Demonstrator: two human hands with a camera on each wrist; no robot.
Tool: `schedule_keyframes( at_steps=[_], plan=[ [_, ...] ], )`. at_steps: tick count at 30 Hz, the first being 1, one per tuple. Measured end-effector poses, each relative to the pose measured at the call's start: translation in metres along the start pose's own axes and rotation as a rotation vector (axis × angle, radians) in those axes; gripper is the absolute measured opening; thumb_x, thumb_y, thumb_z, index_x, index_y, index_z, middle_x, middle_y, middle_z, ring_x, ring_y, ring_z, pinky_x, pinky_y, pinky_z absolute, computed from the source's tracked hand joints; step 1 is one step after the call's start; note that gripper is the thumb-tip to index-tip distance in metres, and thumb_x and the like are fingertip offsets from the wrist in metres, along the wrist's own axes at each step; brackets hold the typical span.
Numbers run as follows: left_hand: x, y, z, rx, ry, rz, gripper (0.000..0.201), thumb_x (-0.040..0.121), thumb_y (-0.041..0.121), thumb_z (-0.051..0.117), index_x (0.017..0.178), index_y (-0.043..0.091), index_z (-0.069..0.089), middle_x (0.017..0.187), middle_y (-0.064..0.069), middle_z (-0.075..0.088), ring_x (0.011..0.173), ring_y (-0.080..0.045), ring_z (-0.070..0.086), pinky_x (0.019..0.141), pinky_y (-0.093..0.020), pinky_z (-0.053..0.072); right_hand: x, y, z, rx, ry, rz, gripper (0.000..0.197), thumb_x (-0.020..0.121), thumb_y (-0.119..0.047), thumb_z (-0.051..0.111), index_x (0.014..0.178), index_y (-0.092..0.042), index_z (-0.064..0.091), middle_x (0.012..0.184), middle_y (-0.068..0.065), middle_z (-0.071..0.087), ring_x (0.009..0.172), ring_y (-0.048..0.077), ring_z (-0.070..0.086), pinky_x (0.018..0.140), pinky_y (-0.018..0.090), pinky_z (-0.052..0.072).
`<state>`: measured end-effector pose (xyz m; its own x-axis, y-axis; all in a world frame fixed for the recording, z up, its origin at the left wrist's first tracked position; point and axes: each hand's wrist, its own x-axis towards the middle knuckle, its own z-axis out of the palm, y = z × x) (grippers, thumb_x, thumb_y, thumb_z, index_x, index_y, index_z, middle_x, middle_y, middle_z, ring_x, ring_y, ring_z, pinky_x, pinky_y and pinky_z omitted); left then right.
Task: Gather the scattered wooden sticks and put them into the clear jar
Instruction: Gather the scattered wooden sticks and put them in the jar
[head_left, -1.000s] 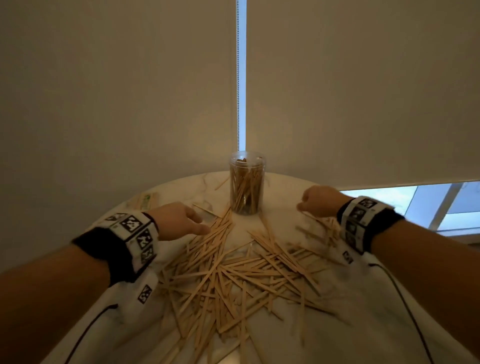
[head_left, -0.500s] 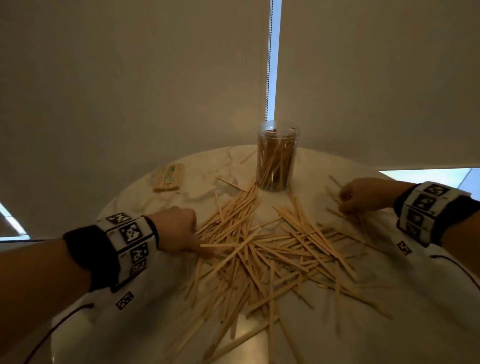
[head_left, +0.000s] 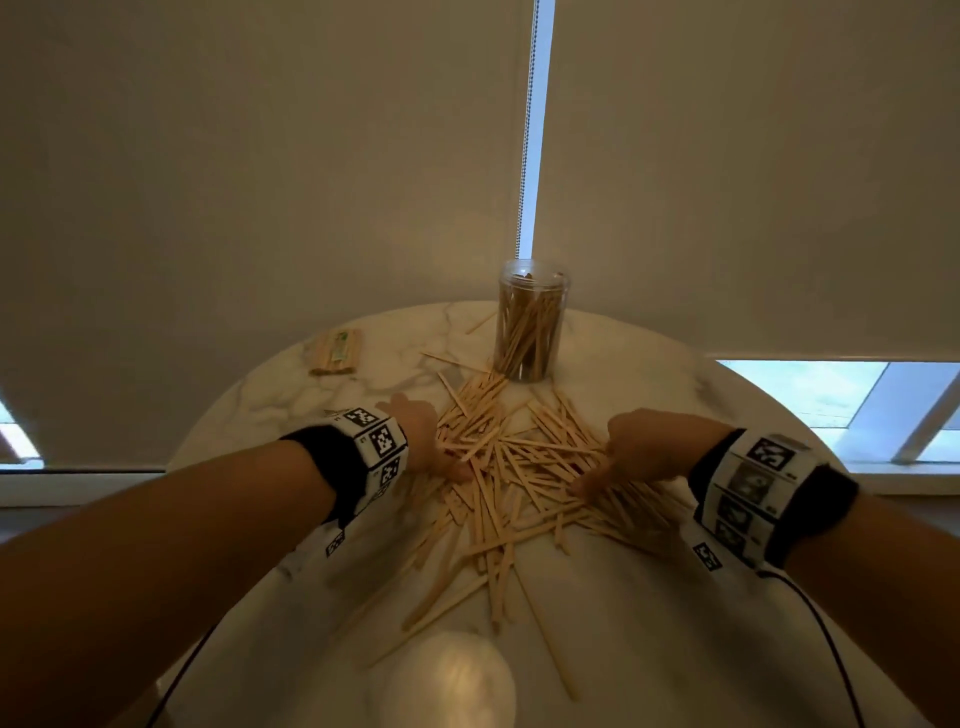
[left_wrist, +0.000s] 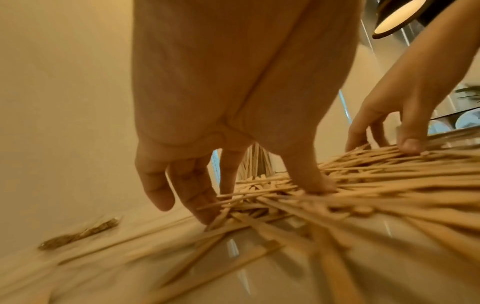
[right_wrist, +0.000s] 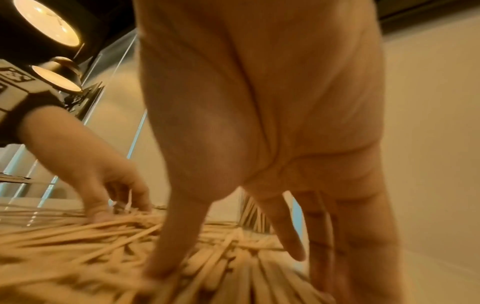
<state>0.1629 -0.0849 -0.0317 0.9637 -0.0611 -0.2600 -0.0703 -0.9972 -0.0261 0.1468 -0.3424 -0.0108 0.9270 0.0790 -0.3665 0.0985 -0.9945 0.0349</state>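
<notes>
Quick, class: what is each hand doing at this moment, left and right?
Left hand: open, fingers spread, pressing on the wooden sticks.
Right hand: open, fingers extended, pressing on the sticks; no grip on any.

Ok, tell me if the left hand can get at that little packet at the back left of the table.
Probably yes. The left hand rests on the sticks, holding nothing, and only bare table lies between it and the packet.

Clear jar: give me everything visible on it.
The jar is a clear, seemingly plastic cylinder standing upright at the far edge of the round marble table, in front of the blind. Its top looks open, with no lid visible. It is well filled with wooden sticks standing on end and leaning. Loose sticks lie at its base; neither hand touches it.
</notes>
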Motion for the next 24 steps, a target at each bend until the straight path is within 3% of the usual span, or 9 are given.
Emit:
schedule_keyframes(
  at_steps=[2, 6, 8, 10, 13, 16, 18, 21, 24],
  plan=[
    [0.004, 0.000, -0.004, -0.026, 0.037, -0.010, 0.060, 0.075, 0.067, 0.071, 0.072, 0.011, 0.052, 0.069, -0.002, 0.051, 0.067, -0.018, 0.051, 0.064, -0.030, 0.041, 0.002, -0.005, 0.006, 0.046, 0.062, -0.019, 0.061, 0.077, -0.067, 0.068, 0.099, -0.011, 0.060, 0.089, 0.001, 0.060, 0.084, 0.020, 0.056, 0.070, 0.028, 0.042],
    [0.013, -0.009, -0.010, 0.023, 0.011, -0.046, 0.048, 0.083, 0.054, 0.070, 0.080, 0.007, 0.061, 0.072, -0.002, 0.056, 0.077, -0.021, 0.056, 0.068, -0.031, 0.045, 0.004, -0.013, 0.005, 0.113, 0.137, -0.048, 0.035, 0.081, -0.042, 0.076, 0.092, -0.012, 0.063, 0.084, 0.002, 0.063, 0.078, 0.019, 0.059, 0.057, 0.023, 0.040],
    [0.014, -0.013, -0.011, 0.037, -0.006, -0.054, 0.048, 0.086, 0.051, 0.070, 0.067, 0.010, 0.053, 0.067, -0.002, 0.052, 0.074, -0.020, 0.053, 0.066, -0.031, 0.042, 0.003, -0.013, 0.003, 0.154, 0.160, -0.039, 0.030, 0.080, -0.036, 0.079, 0.086, -0.011, 0.063, 0.079, 0.003, 0.064, 0.076, 0.020, 0.062, 0.057, 0.024, 0.045],
    [0.016, -0.017, -0.012, -0.003, -0.016, -0.067, 0.046, 0.087, 0.047, 0.070, 0.065, 0.012, 0.052, 0.065, -0.001, 0.050, 0.072, -0.020, 0.051, 0.066, -0.031, 0.040, 0.003, -0.011, 0.000, 0.196, 0.170, -0.021, 0.031, 0.082, -0.033, 0.079, 0.087, -0.005, 0.066, 0.082, 0.008, 0.067, 0.080, 0.024, 0.067, 0.067, 0.032, 0.056],
    [0.012, -0.025, -0.017, -0.119, -0.036, -0.087, 0.041, 0.085, 0.048, 0.071, 0.083, 0.008, 0.065, 0.072, -0.002, 0.059, 0.072, -0.020, 0.055, 0.064, -0.030, 0.043, -0.001, -0.006, -0.003, 0.271, 0.170, 0.004, 0.033, 0.085, -0.030, 0.076, 0.092, 0.002, 0.071, 0.090, 0.015, 0.072, 0.085, 0.028, 0.070, 0.080, 0.041, 0.060],
    [0.006, -0.032, -0.026, -0.273, -0.012, -0.111, 0.042, 0.089, 0.042, 0.069, 0.102, 0.001, 0.072, 0.094, -0.011, 0.071, 0.079, -0.024, 0.064, 0.071, -0.035, 0.055, -0.008, 0.000, -0.007, 0.358, 0.201, 0.027, 0.028, 0.087, -0.025, 0.074, 0.089, 0.003, 0.072, 0.088, 0.017, 0.072, 0.082, 0.029, 0.071, 0.076, 0.041, 0.061],
    [-0.002, -0.035, -0.034, -0.341, 0.021, -0.104, 0.044, 0.094, 0.040, 0.064, 0.110, 0.000, 0.071, 0.098, -0.013, 0.070, 0.085, -0.028, 0.065, 0.073, -0.034, 0.052, -0.014, 0.003, -0.010, 0.416, 0.219, 0.038, 0.027, 0.087, -0.023, 0.074, 0.088, 0.003, 0.072, 0.087, 0.018, 0.073, 0.081, 0.030, 0.071, 0.076, 0.041, 0.061],
    [-0.007, -0.039, -0.038, -0.492, 0.096, -0.062, 0.042, 0.098, 0.040, 0.057, 0.109, 0.000, 0.069, 0.107, -0.016, 0.069, 0.098, -0.031, 0.066, 0.084, -0.036, 0.052, -0.022, 0.006, -0.012, 0.507, 0.253, 0.038, 0.023, 0.088, -0.023, 0.073, 0.086, 0.000, 0.071, 0.081, 0.016, 0.073, 0.077, 0.029, 0.072, 0.076, 0.043, 0.061],
    [-0.008, -0.036, -0.036, -0.901, 0.129, -0.018, 0.033, 0.097, 0.023, 0.061, 0.107, -0.008, 0.064, 0.105, -0.024, 0.070, 0.088, -0.036, 0.068, 0.088, -0.046, 0.057, -0.031, 0.004, -0.013, 0.610, 0.344, 0.020, 0.021, 0.090, -0.021, 0.072, 0.083, -0.002, 0.069, 0.073, 0.013, 0.072, 0.066, 0.025, 0.071, 0.067, 0.038, 0.059]
  ],
)
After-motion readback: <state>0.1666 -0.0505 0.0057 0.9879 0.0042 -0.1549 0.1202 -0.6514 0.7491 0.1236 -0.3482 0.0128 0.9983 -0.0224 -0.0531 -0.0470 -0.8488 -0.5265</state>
